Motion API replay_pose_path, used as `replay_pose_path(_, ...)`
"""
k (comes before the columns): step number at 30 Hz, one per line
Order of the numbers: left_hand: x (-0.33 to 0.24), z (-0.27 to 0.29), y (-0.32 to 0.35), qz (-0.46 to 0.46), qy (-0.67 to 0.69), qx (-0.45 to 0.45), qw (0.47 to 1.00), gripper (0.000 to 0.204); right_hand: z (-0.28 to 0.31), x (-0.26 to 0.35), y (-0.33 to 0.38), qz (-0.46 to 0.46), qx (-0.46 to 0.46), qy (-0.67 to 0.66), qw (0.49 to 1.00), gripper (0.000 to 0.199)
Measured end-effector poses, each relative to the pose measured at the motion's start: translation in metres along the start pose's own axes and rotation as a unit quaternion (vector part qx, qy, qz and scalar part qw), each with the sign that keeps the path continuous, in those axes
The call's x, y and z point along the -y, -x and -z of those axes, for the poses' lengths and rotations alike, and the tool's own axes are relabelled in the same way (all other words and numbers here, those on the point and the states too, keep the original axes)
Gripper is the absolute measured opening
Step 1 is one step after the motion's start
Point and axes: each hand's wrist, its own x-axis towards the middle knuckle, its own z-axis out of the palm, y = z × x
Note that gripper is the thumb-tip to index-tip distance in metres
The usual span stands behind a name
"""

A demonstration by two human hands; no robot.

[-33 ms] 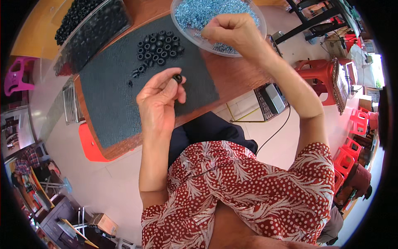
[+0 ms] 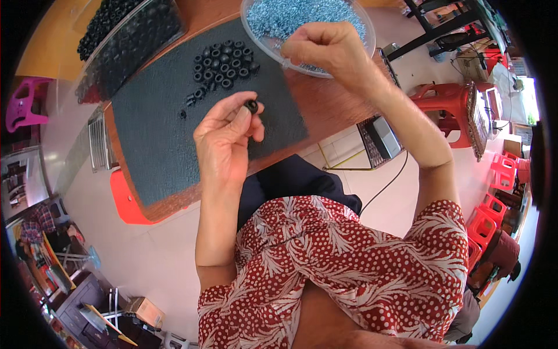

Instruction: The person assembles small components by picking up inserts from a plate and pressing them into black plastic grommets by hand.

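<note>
My left hand (image 2: 224, 139) pinches a small black rubber ring (image 2: 251, 106) between thumb and fingertips above the dark mat (image 2: 157, 139). My right hand (image 2: 325, 49), fingers curled together, hovers over the clear bowl (image 2: 366, 46) of blue-silver screws (image 2: 279, 17).

A pale tiled floor (image 2: 145, 256) spreads under a wooden table (image 2: 331, 110), lit by bright daylight from the right. Red plastic stools (image 2: 442, 104) stand at the right (more are stacked near the rim), a pink stool (image 2: 23, 104) at the left, and cluttered shelves (image 2: 75, 296) fill the lower left corner.
</note>
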Motion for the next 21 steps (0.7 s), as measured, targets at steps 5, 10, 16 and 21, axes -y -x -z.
replay_pose_path(5, 0.005, -0.002, -0.002, 0.031, 0.110, 0.032, 0.993, 0.019, -0.032, 0.019, 0.029, 0.015, -0.008, -0.112, 0.994, 0.012)
replay_pose_path(10, 0.010, -0.013, -0.001, 0.034, 0.128, 0.028, 0.991, 0.019, -0.034, 0.022, 0.033, -0.016, -0.005, -0.163, 0.986, 0.013)
replay_pose_path(16, 0.012, -0.011, -0.002, 0.032, 0.142, 0.010, 0.989, 0.019, -0.045, 0.014, 0.032, 0.014, -0.014, -0.145, 0.989, 0.014)
replay_pose_path(21, 0.011, -0.012, -0.001, 0.005, 0.109, -0.011, 0.994, 0.018, -0.046, 0.017, 0.030, 0.023, -0.008, -0.088, 0.996, 0.013)
